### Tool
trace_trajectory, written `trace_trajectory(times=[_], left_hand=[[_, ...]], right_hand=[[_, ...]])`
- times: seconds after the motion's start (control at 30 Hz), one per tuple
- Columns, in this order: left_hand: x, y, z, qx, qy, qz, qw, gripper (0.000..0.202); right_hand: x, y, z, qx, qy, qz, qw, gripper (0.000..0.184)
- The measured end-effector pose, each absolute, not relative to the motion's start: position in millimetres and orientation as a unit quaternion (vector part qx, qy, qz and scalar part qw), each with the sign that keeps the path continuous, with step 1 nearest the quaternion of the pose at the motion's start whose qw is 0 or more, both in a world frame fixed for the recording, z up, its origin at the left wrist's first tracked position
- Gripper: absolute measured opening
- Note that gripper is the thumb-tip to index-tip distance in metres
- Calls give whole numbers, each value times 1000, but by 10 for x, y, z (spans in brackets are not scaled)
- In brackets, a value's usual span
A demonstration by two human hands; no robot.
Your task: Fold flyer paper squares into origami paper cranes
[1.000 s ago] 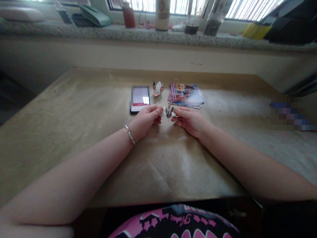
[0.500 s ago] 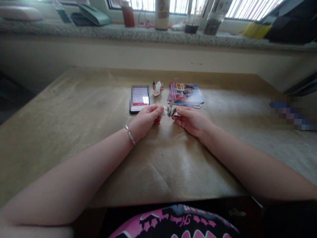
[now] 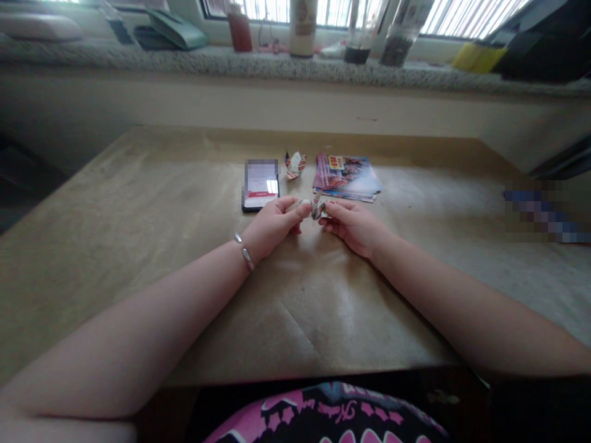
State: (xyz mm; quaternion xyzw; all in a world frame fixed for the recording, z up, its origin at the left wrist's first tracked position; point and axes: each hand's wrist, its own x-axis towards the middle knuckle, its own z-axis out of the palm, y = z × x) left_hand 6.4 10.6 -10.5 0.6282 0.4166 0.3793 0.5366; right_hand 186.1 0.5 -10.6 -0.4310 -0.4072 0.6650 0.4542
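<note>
1. Paper piece (image 3: 317, 211), small, folded and printed, sits between the two hands, about midway between the left and right edges of the surface (image 3: 300, 320); whether it touches the surface I cannot tell.
2. Left hand (image 3: 271, 226) pinches the paper's left end between thumb and curled fingers, and a silver bracelet (image 3: 247, 258) circles its wrist.
3. Right hand (image 3: 360, 226) pinches the other end the same way — thumb on top, fingers bent beneath.
4. Smartphone (image 3: 261, 184) lies face up just beyond the left hand, its screen lit and partly pixelated.
5. Folded paper figure (image 3: 295, 166), white with striped and dark points, rests right of the phone, closer to the far edge of the surface than the hands are.
6. Colour-printed leaflets (image 3: 348, 175) lie in a loose stack beyond the right hand, a yellow label showing near their upper left corner.
7. Blue item (image 3: 545, 215) shows near the right edge of the surface — too blurred to name.
8. Speckled windowsill (image 3: 258, 66) runs beyond the far edge, carrying a red bottle (image 3: 240, 31) and a mint-green case (image 3: 178, 29).
9. Pink-and-black shirt (image 3: 314, 415) shows below the near edge.
</note>
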Motion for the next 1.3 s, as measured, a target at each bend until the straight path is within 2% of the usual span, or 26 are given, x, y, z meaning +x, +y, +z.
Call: trace_trajectory(times=[0.17, 0.37, 0.57, 0.8, 1.07, 1.3], left_hand=[[54, 104, -105, 614, 398, 385, 562, 37], [36, 134, -116, 548, 358, 394, 644, 34], [45, 125, -88, 528, 358, 413, 650, 38], [69, 118, -83, 521, 371, 419, 644, 39], [42, 157, -89, 515, 358, 390, 674, 36], [49, 161, -115, 524, 374, 393, 657, 37]], right_hand=[[1893, 13, -61, -422, -397, 689, 435, 30], [1908, 11, -51, -378, -360, 761, 386, 16], [1843, -14, -64, -369, -286, 779, 419, 7], [1880, 7, -110, -347, -331, 764, 433, 5], [1869, 17, -173, -383, -367, 718, 450, 14], [1867, 27, -180, -383, -376, 715, 447, 27]])
